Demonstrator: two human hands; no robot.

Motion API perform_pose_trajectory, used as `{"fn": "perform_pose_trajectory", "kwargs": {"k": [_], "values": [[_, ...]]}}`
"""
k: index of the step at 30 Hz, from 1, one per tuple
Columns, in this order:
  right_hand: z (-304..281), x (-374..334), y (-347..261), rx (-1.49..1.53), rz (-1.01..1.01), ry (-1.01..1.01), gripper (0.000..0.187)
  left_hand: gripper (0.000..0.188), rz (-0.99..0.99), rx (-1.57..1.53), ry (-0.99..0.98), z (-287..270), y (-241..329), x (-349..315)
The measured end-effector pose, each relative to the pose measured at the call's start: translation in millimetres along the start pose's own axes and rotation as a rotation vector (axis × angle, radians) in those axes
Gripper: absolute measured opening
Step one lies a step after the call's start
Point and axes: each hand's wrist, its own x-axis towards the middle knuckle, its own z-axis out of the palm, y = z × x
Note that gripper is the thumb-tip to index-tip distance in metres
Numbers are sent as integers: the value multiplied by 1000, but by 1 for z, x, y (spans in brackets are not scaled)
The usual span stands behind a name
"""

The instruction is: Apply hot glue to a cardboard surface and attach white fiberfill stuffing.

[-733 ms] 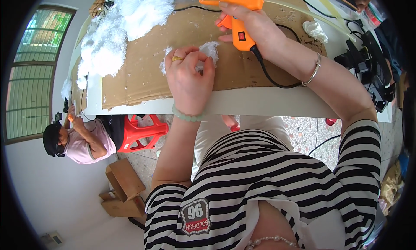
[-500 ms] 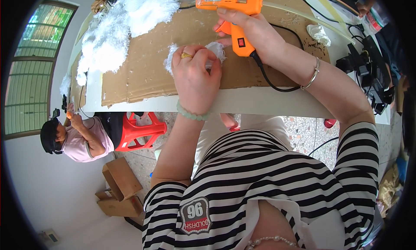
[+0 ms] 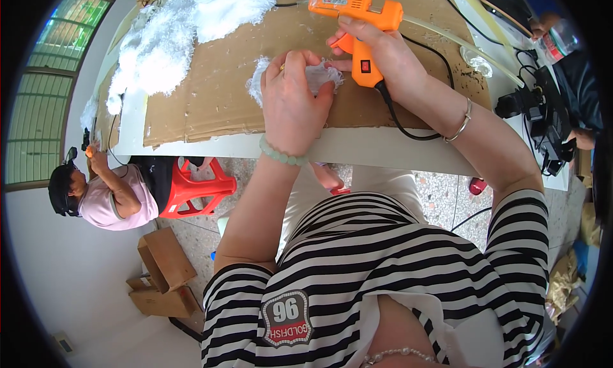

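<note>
Head view: two bare hands over a cardboard sheet (image 3: 211, 106), at 12 and 1 o'clock from the centre.
Left hand (image 3: 295, 103): fingers and thumb curled closed on a white fluffy piece (image 3: 322, 75), which shows on either side of the knuckles; some fingertips are hidden.
Fluffy piece: at 12 o'clock, above the cardboard; whether it touches the sheet I cannot tell.
Right hand (image 3: 397, 58): wrapped round the grip of an orange glue gun (image 3: 362, 49), nozzle toward 9 o'clock.
Glue stick (image 3: 456, 37): translucent, running from the gun's rear toward 4 o'clock.
Wrists: green bead bracelet (image 3: 282, 153) left, silver bangle (image 3: 462, 122) right.
Fluffy white pile (image 3: 159, 65): between 10 and 11 o'clock.
White table (image 3: 383, 155): under the cardboard.
Co-worker (image 3: 118, 195): at 9 o'clock, in pink, on a red plastic stool (image 3: 220, 183).
Cardboard boxes (image 3: 167, 259): at 8 o'clock.
</note>
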Motion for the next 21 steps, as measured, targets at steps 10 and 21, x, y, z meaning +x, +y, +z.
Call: {"fn": "perform_pose_trajectory", "kwargs": {"k": [10,21], "values": [[-11,-4,-21,-91,-72,-90,28,32,-53,-30,-34,-1,-1,0],[-3,-1,-3,-70,-9,-131,34,28,-95,-166,-19,-2,-4,-1]]}}
